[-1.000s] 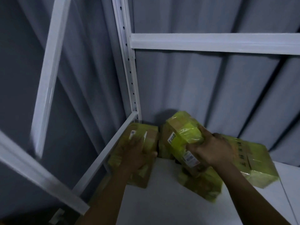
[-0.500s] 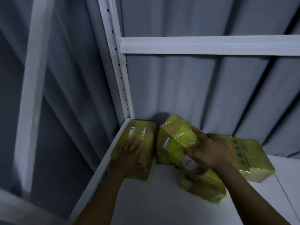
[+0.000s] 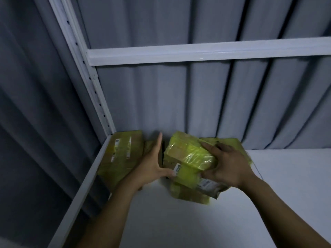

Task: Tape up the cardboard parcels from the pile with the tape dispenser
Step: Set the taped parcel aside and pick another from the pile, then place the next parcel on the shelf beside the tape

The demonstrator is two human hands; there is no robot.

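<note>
Several cardboard parcels wrapped in yellow tape lie in the back left corner of a white shelf (image 3: 197, 221). My right hand (image 3: 226, 165) grips the uppermost parcel (image 3: 186, 156), which is tilted on top of another parcel (image 3: 189, 194). My left hand (image 3: 152, 163) has straight fingers set edge-on against the left side of that top parcel, thumb touching its white label. A flat parcel (image 3: 121, 156) lies apart in the left corner. No tape dispenser is in view.
A white perforated upright post (image 3: 89, 81) and a white crossbeam (image 3: 206, 52) frame the shelf. Grey curtain folds (image 3: 197, 104) hang behind. The shelf's left rim (image 3: 84, 192) drops off to a dark gap. Bare white shelf surface extends to the right and front.
My left hand has left the flat corner parcel and moved right to the side of the top parcel. My right hand keeps its grip. The camera has shifted left and down.
</note>
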